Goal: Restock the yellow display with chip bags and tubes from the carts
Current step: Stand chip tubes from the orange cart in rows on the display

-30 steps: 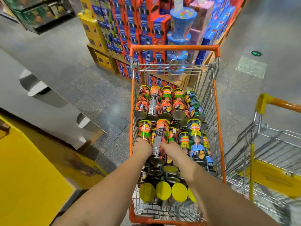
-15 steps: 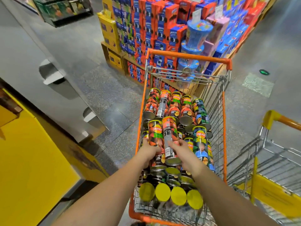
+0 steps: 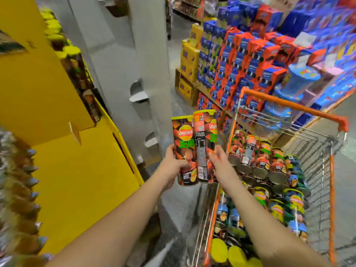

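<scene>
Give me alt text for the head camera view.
The left hand and right hand each hold a chip tube upright between the orange cart full of tubes and the yellow display.

Both bare forearms reach forward from the bottom of the view and draw close together at the wrists. The left hand (image 3: 172, 165) has its fingers curled round the left side of an upright tube (image 3: 184, 151), thumb toward the camera. The right hand (image 3: 218, 162) grips a second upright tube (image 3: 205, 145) from its right side. The two hands sit level, near each other, palms facing inward.
</scene>
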Motion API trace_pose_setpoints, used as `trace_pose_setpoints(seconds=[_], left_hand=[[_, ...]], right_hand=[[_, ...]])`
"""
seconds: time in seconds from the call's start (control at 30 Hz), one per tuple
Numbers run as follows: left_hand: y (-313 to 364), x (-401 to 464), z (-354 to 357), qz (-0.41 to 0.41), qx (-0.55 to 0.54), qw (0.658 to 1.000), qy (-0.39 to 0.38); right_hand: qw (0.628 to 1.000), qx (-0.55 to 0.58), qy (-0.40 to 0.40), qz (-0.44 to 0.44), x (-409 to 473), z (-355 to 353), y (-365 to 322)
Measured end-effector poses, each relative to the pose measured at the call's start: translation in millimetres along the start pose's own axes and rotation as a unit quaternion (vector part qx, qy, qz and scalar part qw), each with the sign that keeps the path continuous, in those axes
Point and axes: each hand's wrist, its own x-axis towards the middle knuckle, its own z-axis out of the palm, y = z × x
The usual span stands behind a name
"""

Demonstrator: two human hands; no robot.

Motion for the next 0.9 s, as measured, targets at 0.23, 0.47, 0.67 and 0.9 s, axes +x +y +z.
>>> trace_pose_setpoints(seconds=[0.23, 0.47, 0.67, 0.9], left_hand=[[38, -4, -158, 0.046, -0.053, 0.990, 0.122], [41, -3, -295, 0.021, -0.009, 0.973, 0.229], [36, 17, -364, -0.005, 0.042, 0.957, 0.286], [-4, 75, -445, -0.055, 0.091, 0.911, 0.398]], right_hand=[[0.993, 0.058, -0.098, 0.013, 28, 164, -51], [0.973, -0.099, -0.209, -0.016, 69, 304, -39], [0.951, -0.167, -0.257, -0.021, 98, 383, -40], [0.935, -0.187, -0.298, -0.035, 163, 473, -4]])
